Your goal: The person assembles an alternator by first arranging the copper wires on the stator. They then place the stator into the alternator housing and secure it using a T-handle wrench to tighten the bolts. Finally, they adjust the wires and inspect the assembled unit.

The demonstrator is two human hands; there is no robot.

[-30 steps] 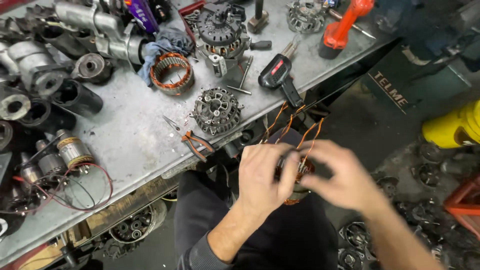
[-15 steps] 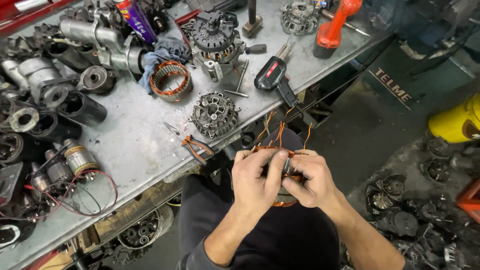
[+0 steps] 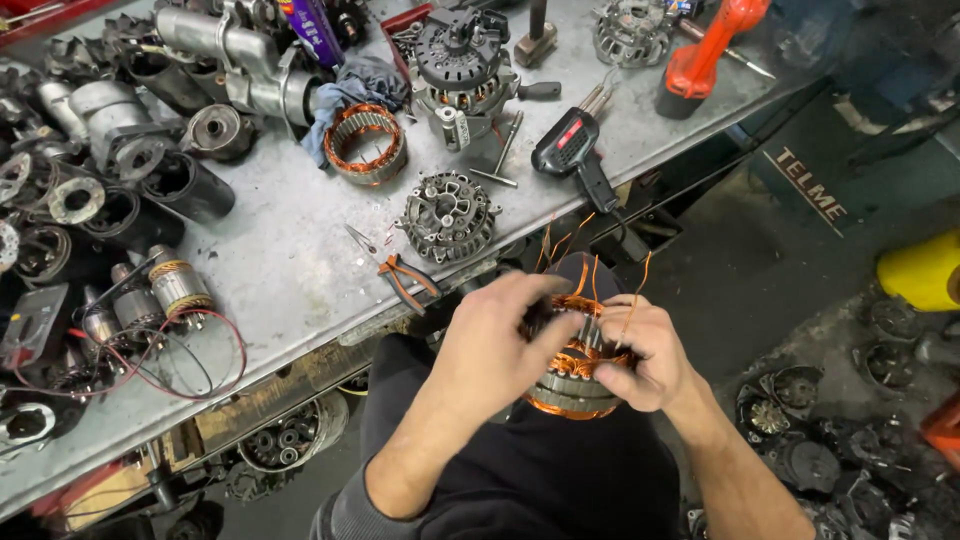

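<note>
Both my hands hold a ring-shaped stator with a steel core and copper windings, over my lap just off the workbench edge. My left hand grips its left side, fingers reaching across the top. My right hand clasps its right side. Loose copper wire ends stick up from the stator. Orange-handled pliers lie on the bench close to my left hand.
The grey metal workbench carries a finned alternator housing, a second copper-wound stator, a black alternator, a black soldering gun, an orange tool, starter motors and red wires. Motor parts litter the floor.
My hands have drawn closer together around the stator and turned it slightly. The view has shifted a little to the right.
</note>
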